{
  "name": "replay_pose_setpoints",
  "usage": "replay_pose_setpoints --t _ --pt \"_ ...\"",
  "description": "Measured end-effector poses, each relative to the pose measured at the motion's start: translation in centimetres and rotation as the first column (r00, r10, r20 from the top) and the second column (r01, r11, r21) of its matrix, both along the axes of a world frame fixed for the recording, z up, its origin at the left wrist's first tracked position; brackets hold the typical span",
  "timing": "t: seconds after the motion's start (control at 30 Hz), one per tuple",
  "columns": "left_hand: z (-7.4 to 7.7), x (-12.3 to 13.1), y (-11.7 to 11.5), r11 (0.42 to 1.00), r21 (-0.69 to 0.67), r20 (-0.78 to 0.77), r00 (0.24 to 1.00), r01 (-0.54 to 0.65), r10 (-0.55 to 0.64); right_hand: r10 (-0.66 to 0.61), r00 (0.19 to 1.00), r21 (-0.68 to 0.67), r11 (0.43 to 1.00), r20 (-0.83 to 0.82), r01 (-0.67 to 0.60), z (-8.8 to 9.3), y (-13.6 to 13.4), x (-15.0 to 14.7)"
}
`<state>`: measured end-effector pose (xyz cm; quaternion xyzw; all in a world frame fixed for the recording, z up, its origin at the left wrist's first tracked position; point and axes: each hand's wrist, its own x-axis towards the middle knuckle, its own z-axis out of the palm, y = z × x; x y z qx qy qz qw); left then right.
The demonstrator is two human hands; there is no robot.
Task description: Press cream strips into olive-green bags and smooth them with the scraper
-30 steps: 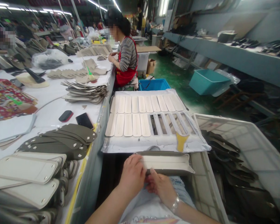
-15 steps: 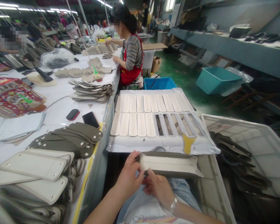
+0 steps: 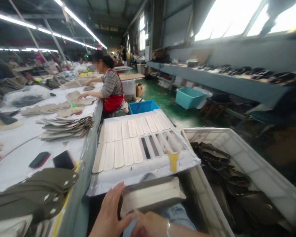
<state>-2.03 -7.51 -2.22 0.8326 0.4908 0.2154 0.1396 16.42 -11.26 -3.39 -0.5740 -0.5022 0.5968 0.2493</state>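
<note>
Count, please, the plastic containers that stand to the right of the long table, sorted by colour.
Blue tub: 1
Teal tub: 1
White crate: 1
Whitish tub, farther back: 1
Total: 4

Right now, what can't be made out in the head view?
- Right hand: cut off by the bottom edge; its grip cannot be told.
- Left hand: lies against the folded grey piece, which hides any hold underneath.
- Dark pieces in the white crate: blurred together, uncountable.
- Items on the far shelf: too small and blurred.
</note>
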Motion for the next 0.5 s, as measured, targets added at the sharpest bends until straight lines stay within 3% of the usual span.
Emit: replay_pose_setpoints --t 0.07,0.1,0.2,0.23,0.27,0.3,0.4,0.5 --pt "-0.7 1.1 1.3 0.985 0.042 -0.094 0.982 0.167 -0.163 -0.103 0.963 0.371 0.929 0.249 0.004 0.5 -0.4 4.3" --pt "-1.1 2.1 1.9 0.968 0.021 -0.132 0.960 0.252 -0.247 -0.109 0.958 0.407 0.913 0.265 -0.008 0.9 -0.2 6.7" --pt "-2.6 6.3 3.0 0.933 -0.070 -0.195 0.912 0.354 -0.361 -0.031 0.989 0.130 0.991 0.148 0.012 1.9 2.3 14.2" --pt "-3.2 7.9 3.1 0.937 -0.073 -0.210 0.913 0.341 -0.349 -0.079 0.981 0.042 0.996 0.177 0.073 1.9 3.8 16.3" --pt "-3.9 9.4 3.2 0.945 -0.061 -0.225 0.918 0.321 -0.327 -0.219 0.927 0.007 0.974 0.305 0.227 1.5 5.5 18.0" --pt "-4.7 10.7 3.2 0.953 -0.041 -0.237 0.924 0.300 -0.301 -0.264 0.882 0.012 0.960 0.391 0.281 0.8 7.3 19.3" --pt "-6.8 12.9 3.6 0.958 -0.001 -0.261 0.925 0.286 -0.276 -0.317 0.763 0.045 0.934 0.563 0.355 -2.7 12.2 20.5" --pt "-7.7 12.8 4.2 0.946 -0.021 -0.260 0.912 0.323 -0.317 -0.325 0.654 0.065 0.919 0.683 0.389 -5.8 15.2 19.4"
